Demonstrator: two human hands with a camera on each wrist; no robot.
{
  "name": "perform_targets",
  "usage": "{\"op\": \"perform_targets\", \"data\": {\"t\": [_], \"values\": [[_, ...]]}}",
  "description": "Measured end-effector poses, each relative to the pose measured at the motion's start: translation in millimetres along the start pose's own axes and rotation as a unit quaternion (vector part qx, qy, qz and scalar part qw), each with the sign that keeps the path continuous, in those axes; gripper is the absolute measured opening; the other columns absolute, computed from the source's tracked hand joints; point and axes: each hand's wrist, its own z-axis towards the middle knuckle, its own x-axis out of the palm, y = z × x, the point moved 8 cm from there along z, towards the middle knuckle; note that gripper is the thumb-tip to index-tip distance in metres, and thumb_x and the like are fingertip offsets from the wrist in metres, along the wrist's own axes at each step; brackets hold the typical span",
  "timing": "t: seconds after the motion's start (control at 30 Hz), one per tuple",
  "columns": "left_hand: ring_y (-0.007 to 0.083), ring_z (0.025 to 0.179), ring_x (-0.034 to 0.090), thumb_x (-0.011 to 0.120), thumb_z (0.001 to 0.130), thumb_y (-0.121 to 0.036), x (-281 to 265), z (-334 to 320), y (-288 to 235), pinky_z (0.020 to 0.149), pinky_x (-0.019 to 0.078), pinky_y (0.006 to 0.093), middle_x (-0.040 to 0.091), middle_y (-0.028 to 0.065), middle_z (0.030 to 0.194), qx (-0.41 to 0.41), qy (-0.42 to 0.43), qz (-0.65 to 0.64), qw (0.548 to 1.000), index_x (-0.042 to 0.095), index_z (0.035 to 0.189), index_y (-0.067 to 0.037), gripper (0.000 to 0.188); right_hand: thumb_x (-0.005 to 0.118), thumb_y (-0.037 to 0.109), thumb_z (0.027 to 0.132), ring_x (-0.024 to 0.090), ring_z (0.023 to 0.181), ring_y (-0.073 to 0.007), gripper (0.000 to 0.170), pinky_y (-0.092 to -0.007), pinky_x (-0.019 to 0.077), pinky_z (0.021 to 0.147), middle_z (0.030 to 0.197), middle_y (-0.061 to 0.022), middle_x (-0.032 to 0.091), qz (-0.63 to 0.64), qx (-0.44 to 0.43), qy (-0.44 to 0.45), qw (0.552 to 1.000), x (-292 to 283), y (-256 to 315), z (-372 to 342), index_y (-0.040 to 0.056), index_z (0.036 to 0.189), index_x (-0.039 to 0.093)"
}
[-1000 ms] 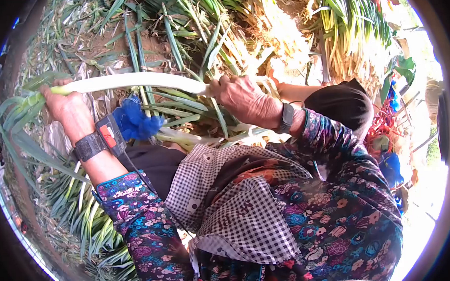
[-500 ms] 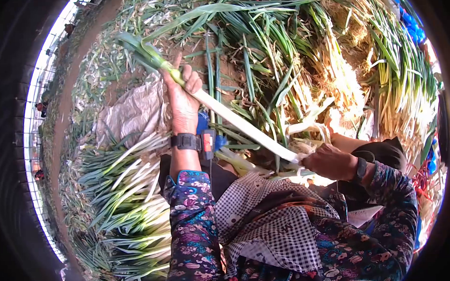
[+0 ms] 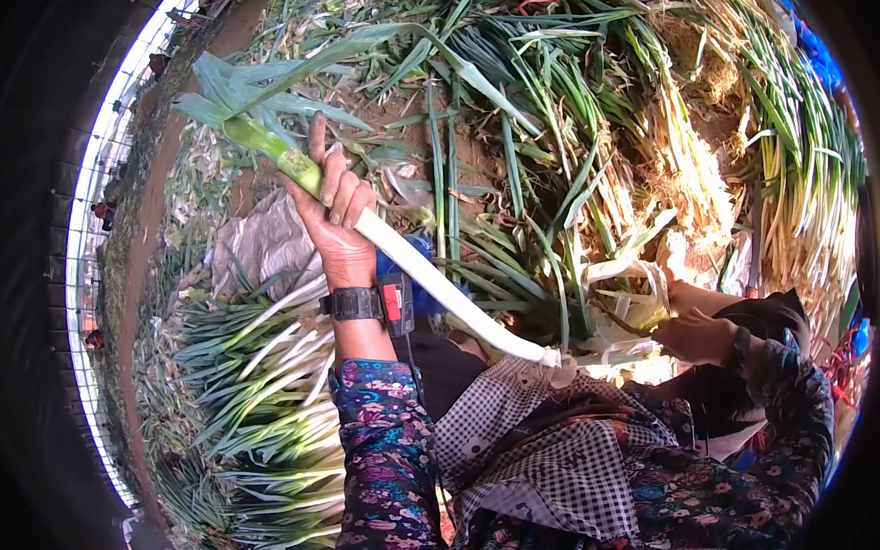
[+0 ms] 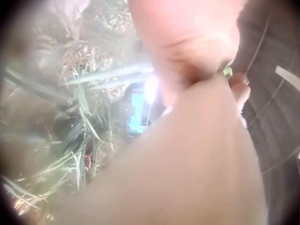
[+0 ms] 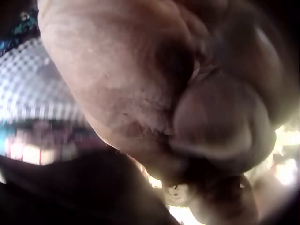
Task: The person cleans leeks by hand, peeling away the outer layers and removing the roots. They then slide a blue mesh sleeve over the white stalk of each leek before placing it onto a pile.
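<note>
- We see the left hand (image 3: 334, 230) with fingers curled round the leek (image 3: 431, 281), its index finger stretched out.
- On the right hand (image 3: 696, 338) we see curled fingers, but cannot tell what they hold, if anything.
- The leek slants from green leaves beyond the left hand to a root end over the checked apron (image 3: 568, 464).
- Beside the left forearm, we see piled leeks (image 3: 285, 416).

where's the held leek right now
In the head view, left of centre, the leek is gripped in the person's left hand, slanting from its leafy top at upper left down to its root end beside the checked cloth.
</note>
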Motion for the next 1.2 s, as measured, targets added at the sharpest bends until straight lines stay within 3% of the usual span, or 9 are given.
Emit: {"op": "perform_targets", "data": {"t": [0.23,0.3,0.4,0.57,0.63,0.87,0.93,1.0,1.2], "values": [[0.0095,0.05,0.033,0.046,0.093,-0.049,-7,15,56,0.044,0.0339,0.0226,0.033,-0.001,0.065,-0.026,-0.019,0.11,0.993,0.039,0.134,0.001,0.065,0.053,0.035,0.094,0.05,0.119,-0.0235,0.063,-0.037,0.0384,0.103,0.128,-0.0153,0.052,0.696,-0.103,0.003,0.71,-96,82,154,0.0002,0.141,0.027],[0.0144,0.06,0.049,0.043,0.091,-0.056,-14,19,75,0.059,0.0461,0.0258,0.049,0.0027,0.075,-0.084,-0.065,0.227,0.968,0.043,0.131,0.0,0.069,0.059,0.03,0.091,0.065,0.081,-0.0167,0.052,-0.0292,0.0541,0.074,0.099,-0.0088,0.064,0.783,-0.105,0.061,0.61,-102,106,173,-0.0001,0.129,0.04],[0.0235,0.102,0.061,0.043,0.09,-0.06,-82,18,25,0.089,0.0494,0.0365,0.062,0.016,0.111,-0.208,-0.124,0.579,0.779,0.047,0.129,-0.001,0.07,0.062,0.03,0.09,0.06,0.058,-0.0124,0.039,-0.023,0.0497,0.051,0.074,-0.0046,0.061,0.698,-0.07,-0.015,0.713,-100,96,175,-0.0018,0.111,0.052],[0.0272,0.089,0.065,0.066,0.079,-0.031,-237,-70,-79,0.08,0.0502,0.0364,0.067,0.0177,0.099,-0.082,-0.434,0.755,0.484,0.059,0.113,0.002,0.048,0.063,0.016,0.086,0.057,0.055,-0.0091,0.029,-0.0241,0.0477,0.048,0.068,-0.0041,0.058,0.594,0.106,-0.115,0.789,-70,23,163,-0.0027,0.105,0.051],[0.0394,0.113,0.051,0.074,0.064,-0.035,-290,-160,-37,0.098,0.0411,0.0431,0.054,0.0234,0.123,-0.235,-0.435,0.837,0.237,0.045,0.128,0.001,0.079,0.063,0.014,0.084,0.057,0.055,-0.01,0.033,-0.0258,0.048,0.048,0.068,-0.0042,0.059,0.497,0.158,-0.128,0.843,-57,1,155,-0.0019,0.109,0.051],[0.0328,0.096,0.061,0.075,0.073,-0.02,-358,-261,18,0.084,0.0485,0.04,0.063,0.0166,0.108,-0.487,-0.345,0.747,0.291,0.048,0.126,0.003,0.064,0.064,0.018,0.082,0.062,0.064,-0.0264,0.031,-0.0362,0.0476,0.058,0.075,-0.017,0.059,0.378,0.194,-0.12,0.897,-45,-14,138,-0.0002,0.102,0.05],[0.0255,0.092,0.062,0.07,0.081,-0.021,-331,-226,14,0.076,0.0496,0.0368,0.064,0.0099,0.105,-0.139,-0.575,0.523,0.614,0.058,0.114,0.002,0.042,0.065,0.019,0.081,0.061,0.065,-0.0329,0.032,-0.0391,0.0474,0.059,0.073,-0.0196,0.058,0.355,0.174,-0.139,0.908,-42,-18,145,-0.0005,0.102,0.049],[0.0214,0.098,0.059,0.069,0.084,-0.03,-312,-171,30,0.082,0.0484,0.0374,0.062,0.0069,0.11,-0.007,-0.471,0.313,0.824,0.055,0.119,0.001,0.048,0.065,0.019,0.081,0.061,0.065,-0.0335,0.032,-0.0395,0.0474,0.059,0.072,-0.0197,0.058,0.347,0.17,-0.155,0.909,-33,-20,152,-0.0007,0.101,0.049],[0.0218,0.104,0.057,0.061,0.089,-0.032,-197,-109,143,0.099,0.0459,0.0471,0.058,0.0078,0.114,0.07,-0.395,0.107,0.91,0.049,0.124,-0.007,0.045,0.062,0.019,0.083,0.06,0.064,-0.0431,0.032,-0.0466,0.0483,0.056,0.065,-0.0251,0.057,0.27,0.165,-0.176,0.932,-37,-3,166,-0.0007,0.099,0.043]]}}
